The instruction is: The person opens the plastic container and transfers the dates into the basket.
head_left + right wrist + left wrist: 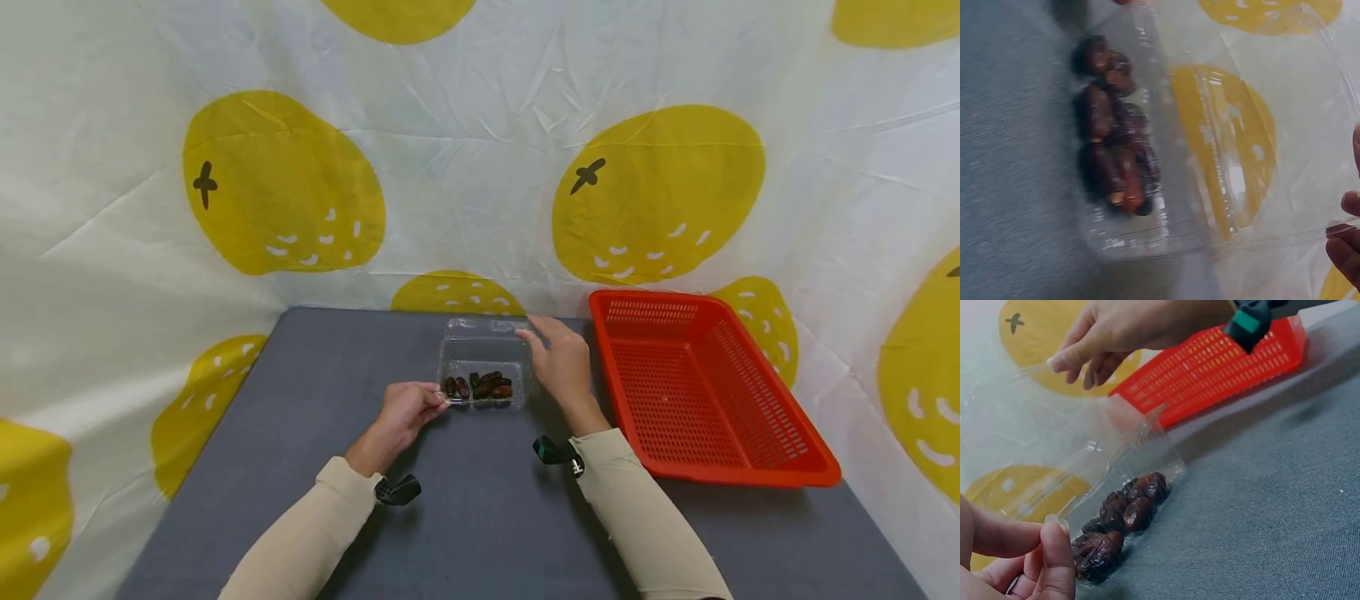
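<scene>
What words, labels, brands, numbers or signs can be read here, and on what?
None: no readable lettering shows on the clear box, the red basket or the black wrist device. The dark crosses on the printed yellow fruit look like drawn stems, not writing.

Plain beige long sleeves on both arms, left sleeve point(296, 537) and right sleeve point(648, 521) matching, no print seen, faint creases, the left cuff point(341, 473) and right cuff point(596, 447) ending short of the hand. Small black wrist camera at each cuff, inner side: left wrist camera point(398, 491) chunky, rounded, all dark as far as visible; right wrist camera point(552, 451) also black, with a green rectangular patch point(1247, 322) and a small silvery fitting point(577, 467), detail too small to read.
</scene>
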Demonstrator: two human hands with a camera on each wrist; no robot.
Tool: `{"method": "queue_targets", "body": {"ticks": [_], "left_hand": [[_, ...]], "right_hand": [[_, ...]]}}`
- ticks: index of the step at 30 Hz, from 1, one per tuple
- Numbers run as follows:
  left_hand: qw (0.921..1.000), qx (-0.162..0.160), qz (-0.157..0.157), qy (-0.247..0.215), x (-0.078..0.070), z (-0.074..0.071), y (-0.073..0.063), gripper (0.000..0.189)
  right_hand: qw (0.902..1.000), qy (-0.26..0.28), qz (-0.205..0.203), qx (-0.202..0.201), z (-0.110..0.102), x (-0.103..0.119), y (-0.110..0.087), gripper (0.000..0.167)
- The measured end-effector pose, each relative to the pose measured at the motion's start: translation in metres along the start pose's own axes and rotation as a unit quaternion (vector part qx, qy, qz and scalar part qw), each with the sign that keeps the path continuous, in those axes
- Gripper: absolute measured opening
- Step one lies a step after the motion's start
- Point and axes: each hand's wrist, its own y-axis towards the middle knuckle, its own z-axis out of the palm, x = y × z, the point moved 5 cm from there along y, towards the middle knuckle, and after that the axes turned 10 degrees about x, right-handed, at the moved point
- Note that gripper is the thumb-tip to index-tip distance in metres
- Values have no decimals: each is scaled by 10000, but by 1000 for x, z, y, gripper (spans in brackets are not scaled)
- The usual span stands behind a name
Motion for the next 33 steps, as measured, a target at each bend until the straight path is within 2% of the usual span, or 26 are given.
{"method": "queue_targets", "body": {"ticks": [9,18,25,28,31,33], "left_hand": [[9997,-29,-74,229,0,-6,-4,35],[9995,-63,-55,304,-1,-8,-7,34],[9997,-37,-20,248,-2,-9,-9,36],[9996,-48,-39,269,-1,-8,-10,36],[9997,-53,-35,244,-1,-8,-11,37],[9998,-70,-53,203,-1,-8,-12,37]], "right_hand": [[9983,275,417,293,4,-10,19,32],[9957,425,671,481,17,-24,43,32],[9798,1068,1451,867,30,-44,57,38],[9733,1213,1624,1081,37,-52,58,43],[9626,1516,1728,1433,47,-58,55,54],[9565,1529,1827,1683,54,-62,52,65]]}}
